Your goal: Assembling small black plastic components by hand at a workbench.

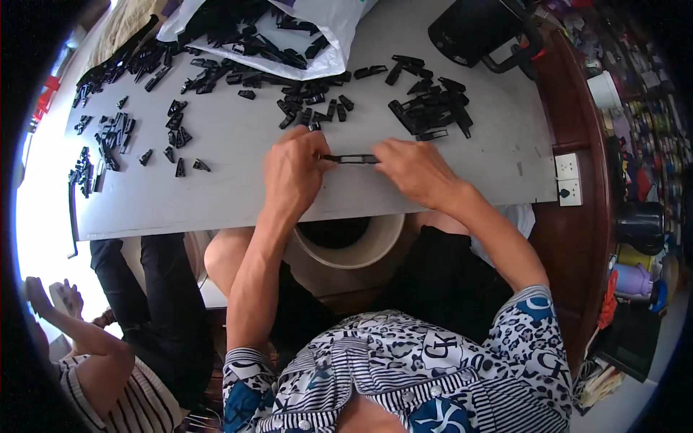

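A slim black plastic piece with a long rectangular opening [341, 158] spans the gap between my hands, just above the grey table [238, 198]. Its left end is pinched by my left hand [292, 169], and my right hand [420, 172] grips the other end, with fingers closed. A small black part shows at the top of my left fingers; whether I hold it or it lies behind them I cannot tell. Beyond my right hand lies a pile of longer black plastic pieces [433, 108]. Several small black clip-like parts [314, 97] are scattered beyond my left hand.
A white plastic bag [336, 43] spills black parts at the back. A black electric kettle [473, 32] stands back right. More black parts [112, 137] lie left. Below the table's front edge is a pale bucket [390, 242]. Another person [123, 361] sits at left; wall sockets [568, 179] are at right.
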### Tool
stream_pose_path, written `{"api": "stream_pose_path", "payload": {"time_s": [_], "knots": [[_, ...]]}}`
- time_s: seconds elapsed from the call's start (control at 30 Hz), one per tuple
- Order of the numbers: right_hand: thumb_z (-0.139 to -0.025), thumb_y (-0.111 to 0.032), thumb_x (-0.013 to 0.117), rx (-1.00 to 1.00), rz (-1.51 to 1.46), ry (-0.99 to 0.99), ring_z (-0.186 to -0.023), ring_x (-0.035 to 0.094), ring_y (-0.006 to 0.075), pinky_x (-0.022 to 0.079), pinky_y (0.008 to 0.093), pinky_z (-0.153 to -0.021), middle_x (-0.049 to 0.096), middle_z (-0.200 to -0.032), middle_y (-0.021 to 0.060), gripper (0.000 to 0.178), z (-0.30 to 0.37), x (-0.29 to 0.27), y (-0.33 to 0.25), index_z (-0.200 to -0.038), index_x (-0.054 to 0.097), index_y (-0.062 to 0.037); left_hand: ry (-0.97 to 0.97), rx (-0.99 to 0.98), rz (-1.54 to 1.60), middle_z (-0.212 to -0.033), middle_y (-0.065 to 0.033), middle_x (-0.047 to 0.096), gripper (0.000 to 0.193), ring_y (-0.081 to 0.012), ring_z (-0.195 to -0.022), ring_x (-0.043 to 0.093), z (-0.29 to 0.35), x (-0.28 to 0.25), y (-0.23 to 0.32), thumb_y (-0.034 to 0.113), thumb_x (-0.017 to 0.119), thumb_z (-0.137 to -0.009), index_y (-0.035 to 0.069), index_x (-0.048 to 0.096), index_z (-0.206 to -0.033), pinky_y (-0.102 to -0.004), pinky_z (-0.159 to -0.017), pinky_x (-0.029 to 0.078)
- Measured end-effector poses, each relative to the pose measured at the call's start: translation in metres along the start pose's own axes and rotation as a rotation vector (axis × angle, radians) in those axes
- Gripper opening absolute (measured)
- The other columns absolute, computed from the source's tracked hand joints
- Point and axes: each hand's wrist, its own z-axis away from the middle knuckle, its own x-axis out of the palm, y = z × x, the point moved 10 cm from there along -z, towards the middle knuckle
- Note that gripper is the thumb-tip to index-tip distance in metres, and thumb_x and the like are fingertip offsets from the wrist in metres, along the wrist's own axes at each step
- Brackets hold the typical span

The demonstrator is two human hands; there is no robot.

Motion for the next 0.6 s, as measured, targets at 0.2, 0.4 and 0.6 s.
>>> {"api": "stream_pose_path", "payload": {"time_s": [0.2, 0.4, 0.6], "knots": [[-0.083, -0.012, 0.064, -0.023, -0.032, 0.175, -0.065, 0.060, 0.0316, 0.045, 0.0401, -0.054, 0.056, -0.073, 0.0124, 0.020, 0.023, -0.019, 0.008, -0.081, 0.046, -0.0036, -0.301, -0.327, 0.794, -0.085, -0.0066, 0.066, 0.010, -0.0143, -0.072, 0.063, 0.000, 0.030, -0.016, 0.005, 0.071, -0.078, 0.000, 0.063, -0.081, -0.0280, -0.063, 0.050], [-0.083, -0.012, 0.064, -0.031, -0.014, 0.245, -0.063, 0.059, 0.0297, 0.047, 0.0384, -0.054, 0.054, -0.071, 0.0115, 0.019, 0.029, -0.028, 0.004, -0.080, 0.046, -0.0038, -0.345, -0.407, 1.203, -0.088, -0.0065, 0.066, 0.007, -0.0126, -0.075, 0.063, 0.003, 0.041, -0.008, 0.001, 0.064, -0.084, 0.001, 0.062, -0.091, -0.0242, -0.071, 0.053], [-0.079, -0.005, 0.062, -0.126, 0.119, 0.165, -0.063, 0.061, 0.0260, 0.050, 0.0365, -0.055, 0.053, -0.072, 0.0104, 0.014, 0.034, -0.012, -0.023, -0.078, 0.048, -0.0036, -0.486, -0.477, 1.124, -0.075, -0.0005, 0.061, 0.030, -0.0099, -0.065, 0.057, 0.016, 0.074, -0.005, -0.006, 0.075, -0.065, 0.003, 0.060, -0.089, -0.0222, -0.062, 0.048]]}}
